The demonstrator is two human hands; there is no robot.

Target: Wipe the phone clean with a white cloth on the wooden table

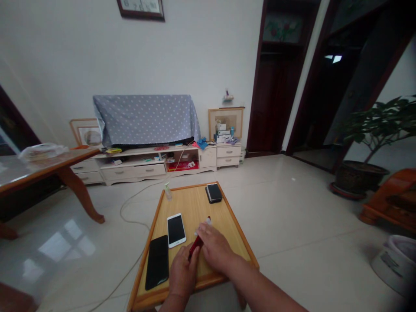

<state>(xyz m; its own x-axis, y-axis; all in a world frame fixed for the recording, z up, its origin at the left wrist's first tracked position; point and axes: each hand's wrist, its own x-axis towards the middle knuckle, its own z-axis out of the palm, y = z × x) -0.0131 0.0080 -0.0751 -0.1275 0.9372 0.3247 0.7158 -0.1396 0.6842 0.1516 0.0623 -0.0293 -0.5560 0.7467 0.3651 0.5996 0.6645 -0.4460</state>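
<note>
A white wall [58,65] rises behind a low cream cabinet [136,171] with drawers and open shelves, and a grey polka-dot cloth [146,119] covers something standing on it. A framed picture [141,8] hangs high on the wall, and a second frame [225,123] leans just behind a small drawer unit [229,156]. Dark wooden doorways [260,86] open on the right, near a leafy potted plant [380,125]. Pale glossy floor tiles [292,208] reflect window light [65,242], and a glass-topped wooden table [32,173] stands at the left.
</note>
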